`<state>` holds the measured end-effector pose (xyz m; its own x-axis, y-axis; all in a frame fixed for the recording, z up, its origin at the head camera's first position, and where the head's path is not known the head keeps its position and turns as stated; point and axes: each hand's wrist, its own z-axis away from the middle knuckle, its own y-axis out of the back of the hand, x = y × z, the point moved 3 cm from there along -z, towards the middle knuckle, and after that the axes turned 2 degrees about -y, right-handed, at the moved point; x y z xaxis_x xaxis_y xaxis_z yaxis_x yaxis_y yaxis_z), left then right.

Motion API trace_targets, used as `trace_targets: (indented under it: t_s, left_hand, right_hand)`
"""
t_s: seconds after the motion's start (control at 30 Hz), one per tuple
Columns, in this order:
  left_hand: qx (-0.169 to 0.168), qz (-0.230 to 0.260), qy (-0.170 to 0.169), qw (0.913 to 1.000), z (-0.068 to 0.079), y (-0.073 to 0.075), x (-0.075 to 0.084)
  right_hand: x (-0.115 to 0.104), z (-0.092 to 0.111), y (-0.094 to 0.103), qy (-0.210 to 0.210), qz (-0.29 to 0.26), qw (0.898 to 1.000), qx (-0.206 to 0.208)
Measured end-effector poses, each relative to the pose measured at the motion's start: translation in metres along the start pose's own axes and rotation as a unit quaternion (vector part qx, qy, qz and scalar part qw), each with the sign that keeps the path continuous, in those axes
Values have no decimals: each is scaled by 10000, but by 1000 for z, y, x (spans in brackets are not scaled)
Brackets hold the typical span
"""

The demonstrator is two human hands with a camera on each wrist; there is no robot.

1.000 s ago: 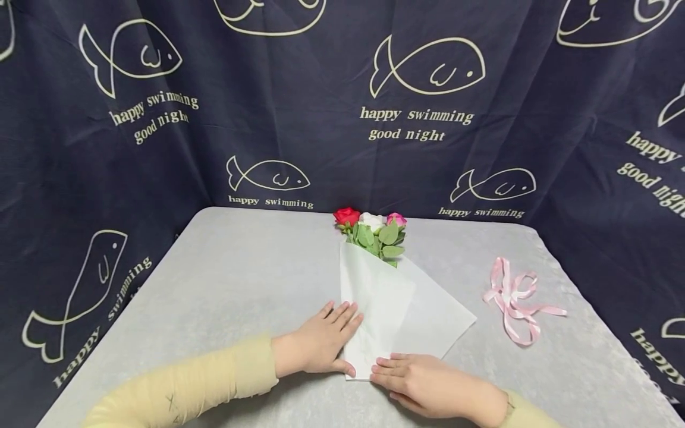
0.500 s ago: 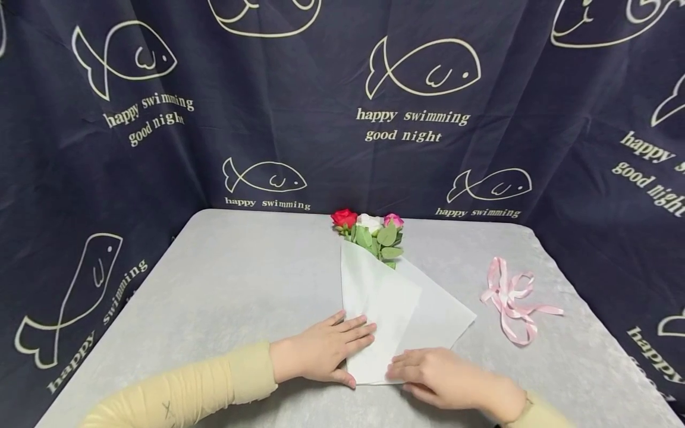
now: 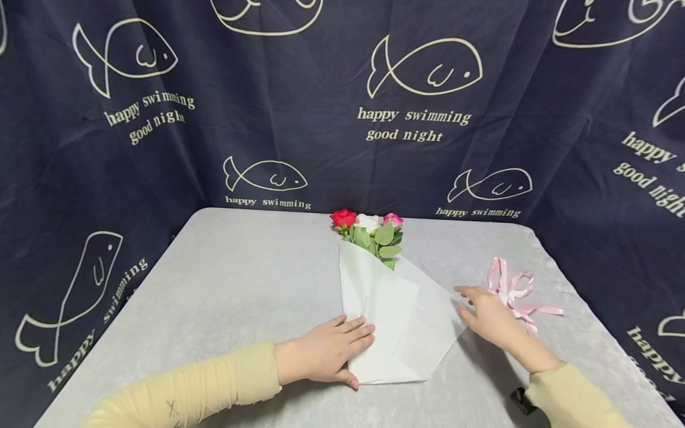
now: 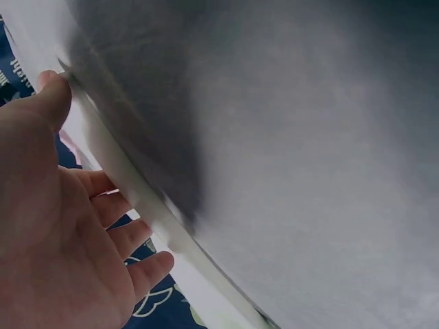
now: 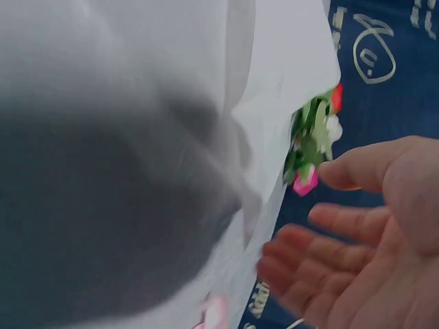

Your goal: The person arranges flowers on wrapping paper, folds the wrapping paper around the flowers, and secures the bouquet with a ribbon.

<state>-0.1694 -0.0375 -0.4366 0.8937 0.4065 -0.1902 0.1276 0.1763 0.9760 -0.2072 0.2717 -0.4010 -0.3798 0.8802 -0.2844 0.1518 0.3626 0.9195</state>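
Observation:
A white sheet of wrapping paper (image 3: 390,321), its left side folded over, lies around a small bunch of artificial roses. The red rose (image 3: 343,217), white rose (image 3: 368,223) and pink rose (image 3: 393,219) stick out at the far end, above green leaves (image 3: 384,233); their stems are hidden. My left hand (image 3: 329,351) rests with straight, spread fingers on the lower left of the paper, thumb at its bottom corner. At the paper's right corner is my right hand (image 3: 489,315), fingers extended and thumb apart; the right wrist view shows nothing in its palm (image 5: 357,240).
A loose pink ribbon (image 3: 497,274) lies on the grey cloth-covered table (image 3: 257,267), partly behind my right hand. Near the right sleeve shows a small black object (image 3: 522,401). A dark blue curtain (image 3: 332,101) with fish drawings hangs behind the table.
My right hand has left the paper's bottom edge and moved up and right to its right corner. The bottom edge now spreads wider to the right. My left hand has slid slightly right.

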Motion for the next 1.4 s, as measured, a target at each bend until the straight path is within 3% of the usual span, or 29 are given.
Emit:
trace_targets:
  t_s: [0.17,0.3,0.43,0.57,0.77,1.07,1.4]
  left_hand:
    - [25,99,-56,9999,-3,2,-3]
    - [143,168,-203,9995,-7,5,-9]
    - [262,97,-422,9987,-11,6,-15]
    - [375,25,-588,9976,-14,8,-20]
    - [425,91,-753,9962,-15,7,-28]
    - [428,-227,-951,9943,-18,3,-31]
    - [324,-185,-1022,9941,-20,4,-34]
  right_hand:
    - [21,0,-4,-759,-306,9942,-693]
    - [30,2,-8,-1309,-850,9809,-1158]
    - [31,2,-4,-1692,-1285,9690,-1262]
    - [26,-4,7,-1824,-1602,9633,-1147]
    - [12,-19,28,-1657,-1787,9662,-846]
    - [-15,-43,45,-1602,-2734,9446,-856]
    - [-57,-72,45,-1046,-2854,9490,-841]
